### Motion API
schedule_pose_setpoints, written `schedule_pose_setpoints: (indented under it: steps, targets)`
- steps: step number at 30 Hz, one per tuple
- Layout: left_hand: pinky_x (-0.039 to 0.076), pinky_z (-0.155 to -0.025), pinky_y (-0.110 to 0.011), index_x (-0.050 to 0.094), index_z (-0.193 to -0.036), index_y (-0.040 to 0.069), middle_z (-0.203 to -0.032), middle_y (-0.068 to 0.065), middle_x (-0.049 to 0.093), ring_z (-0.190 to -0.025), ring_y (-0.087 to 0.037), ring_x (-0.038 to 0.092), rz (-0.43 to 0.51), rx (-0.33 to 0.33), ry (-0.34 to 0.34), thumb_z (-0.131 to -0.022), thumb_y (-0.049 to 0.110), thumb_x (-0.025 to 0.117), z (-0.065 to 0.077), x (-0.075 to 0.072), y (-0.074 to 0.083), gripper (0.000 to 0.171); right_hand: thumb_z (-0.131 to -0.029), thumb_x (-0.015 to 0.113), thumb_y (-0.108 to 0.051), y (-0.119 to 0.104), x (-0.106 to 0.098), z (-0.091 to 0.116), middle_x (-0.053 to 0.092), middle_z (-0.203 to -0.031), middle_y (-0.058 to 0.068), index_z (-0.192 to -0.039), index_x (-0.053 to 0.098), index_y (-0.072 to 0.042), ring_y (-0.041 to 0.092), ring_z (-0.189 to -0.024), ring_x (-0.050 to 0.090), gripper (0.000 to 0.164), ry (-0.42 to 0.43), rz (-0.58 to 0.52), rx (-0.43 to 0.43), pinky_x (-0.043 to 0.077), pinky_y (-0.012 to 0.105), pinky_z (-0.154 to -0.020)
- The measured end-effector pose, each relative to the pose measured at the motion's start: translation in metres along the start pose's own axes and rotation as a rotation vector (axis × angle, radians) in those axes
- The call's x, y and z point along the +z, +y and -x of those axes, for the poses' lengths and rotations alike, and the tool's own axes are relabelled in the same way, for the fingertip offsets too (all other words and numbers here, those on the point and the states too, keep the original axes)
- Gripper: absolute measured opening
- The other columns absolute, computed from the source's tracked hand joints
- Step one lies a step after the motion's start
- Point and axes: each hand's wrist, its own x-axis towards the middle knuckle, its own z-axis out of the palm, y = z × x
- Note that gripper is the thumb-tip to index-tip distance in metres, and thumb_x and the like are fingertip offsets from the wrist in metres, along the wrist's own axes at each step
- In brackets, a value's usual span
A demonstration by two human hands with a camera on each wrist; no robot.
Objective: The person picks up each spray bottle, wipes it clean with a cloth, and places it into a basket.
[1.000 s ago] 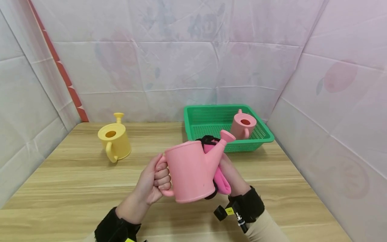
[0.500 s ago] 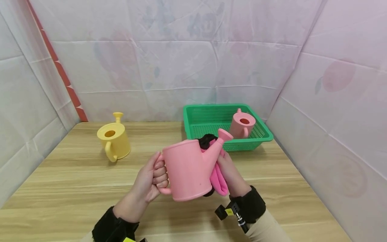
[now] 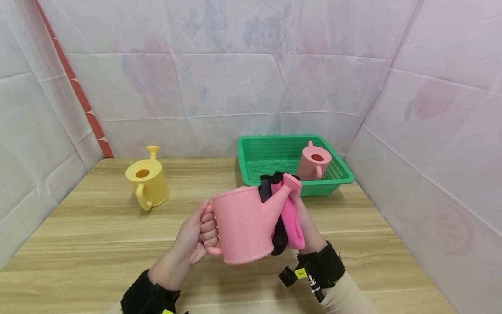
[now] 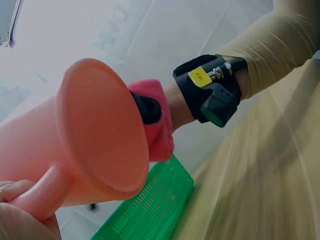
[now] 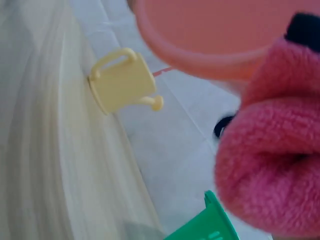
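In the head view we have the held can [image 3: 243, 226] in mid-air above the worktop [image 3: 98, 235], tilted a little, spout toward two o'clock, handle at nine. The left hand [image 3: 192, 233] has its fingers curled round that handle; the right hand [image 3: 301, 209], at three o'clock, lies behind the spout with a pink cloth [image 3: 293, 229] and a black piece [image 3: 279, 240], its fingers too hidden for us to tell how far they are closed. From the held can, the yellow can [image 3: 157, 187] stands at ten o'clock, and the basket [image 3: 323, 188], with the second pink can [image 3: 310, 168] inside, sits between one and two.

We judge the held can light, stiff and smooth, perhaps slippery but hardly fragile; the handle gives the surest hold, the body a steadying one. The cloth looks soft and limp.

We count two pink cans, one yellow can, one basket and two hands; whether cloth and black piece are one article we can't tell.

In the left wrist view the can's round end faces us, left fingers on the handle at eight o'clock, cloth at three, basket at five.

In the right wrist view the cloth fills three o'clock and hides the fingers; the held can is at one, the yellow can at ten, the basket's corner at six.
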Motion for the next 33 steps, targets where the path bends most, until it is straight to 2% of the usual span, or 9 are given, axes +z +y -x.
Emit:
schedule_pose_setpoints:
  steps: [4,6,11,14,20,24,26,29,33]
  targets:
    - [0.01,-0.042,-0.02,0.025,-0.063,0.014,-0.051,0.005,0.013,-0.041,-0.006,0.012,-0.009,0.001,0.026,-0.103,0.037,0.023,0.0,0.002,0.0,0.045,-0.098,0.029,-0.052,0.009,-0.004,-0.003,0.055,-0.091,-0.003,-0.105,0.052,-0.017,0.008,-0.085,0.053,0.043,0.005,0.141,0.016,0.044,0.024,-0.078]
    - [0.011,-0.042,-0.02,0.025,-0.063,0.015,-0.051,0.006,0.013,-0.042,-0.006,0.012,-0.012,0.015,0.045,-0.103,0.037,0.024,-0.001,0.003,0.002,0.046,-0.098,0.037,-0.048,0.013,-0.006,-0.006,0.056,-0.087,-0.002,-0.103,0.051,-0.015,0.008,-0.081,0.055,0.036,0.081,0.242,-0.02,0.046,0.023,-0.074]
    - [0.012,-0.042,-0.018,0.025,-0.062,0.016,-0.051,0.006,0.012,-0.042,-0.006,0.012,-0.02,0.046,0.089,-0.103,0.037,0.025,-0.002,0.004,0.006,0.046,-0.096,0.045,-0.044,0.022,-0.011,-0.01,0.061,-0.082,-0.001,-0.104,0.053,-0.012,0.007,-0.077,0.059,0.035,0.285,0.411,0.01,0.047,0.021,-0.071]
    - [0.013,-0.043,-0.018,0.025,-0.062,0.015,-0.051,0.006,0.013,-0.041,-0.006,0.012,-0.024,0.042,0.112,-0.103,0.037,0.026,-0.003,0.005,0.007,0.046,-0.097,0.042,-0.038,0.02,-0.009,-0.009,0.062,-0.083,-0.001,-0.104,0.054,-0.011,0.008,-0.077,0.059,0.03,0.319,0.37,-0.005,0.047,0.022,-0.072]
    - [0.013,-0.042,-0.019,0.026,-0.062,0.015,-0.05,0.007,0.016,-0.04,-0.005,0.015,-0.06,0.026,0.146,-0.103,0.038,0.025,-0.002,0.003,0.005,0.046,-0.1,0.033,-0.044,0.005,-0.001,-0.006,0.059,-0.094,-0.004,-0.109,0.055,-0.018,0.007,-0.087,0.054,0.036,0.166,0.127,-0.069,0.044,0.022,-0.081]
    - [0.012,-0.042,-0.019,0.026,-0.063,0.015,-0.051,0.006,0.016,-0.041,-0.005,0.016,-0.067,0.004,0.121,-0.103,0.038,0.025,-0.001,0.001,0.003,0.046,-0.102,0.027,-0.041,0.0,-0.001,-0.005,0.059,-0.102,-0.006,-0.111,0.059,-0.019,0.006,-0.094,0.052,0.04,0.147,0.011,-0.13,0.041,0.02,-0.087]
    - [0.012,-0.042,-0.02,0.026,-0.063,0.015,-0.051,0.006,0.015,-0.041,-0.005,0.015,-0.061,-0.001,0.104,-0.103,0.037,0.024,-0.001,-0.001,0.002,0.046,-0.102,0.025,-0.042,0.0,-0.001,-0.004,0.06,-0.101,-0.005,-0.112,0.059,-0.02,0.006,-0.093,0.053,0.042,0.128,-0.034,-0.115,0.041,0.021,-0.087]
    - [0.012,-0.042,-0.02,0.025,-0.064,0.015,-0.052,0.006,0.015,-0.041,-0.005,0.014,-0.055,-0.003,0.088,-0.103,0.037,0.023,-0.001,-0.002,0.0,0.045,-0.099,0.027,-0.049,0.002,-0.002,-0.005,0.058,-0.098,-0.005,-0.109,0.057,-0.02,0.005,-0.092,0.052,0.043,0.092,-0.044,-0.064,0.041,0.02,-0.086]
    - [0.011,-0.041,-0.019,0.025,-0.064,0.015,-0.052,0.006,0.014,-0.041,-0.005,0.014,-0.05,-0.002,0.08,-0.103,0.038,0.024,0.0,-0.003,-0.001,0.045,-0.095,0.028,-0.057,0.008,-0.003,-0.005,0.057,-0.099,-0.009,-0.105,0.056,-0.022,0.003,-0.095,0.049,0.046,0.097,0.078,0.016,0.039,0.021,-0.089]
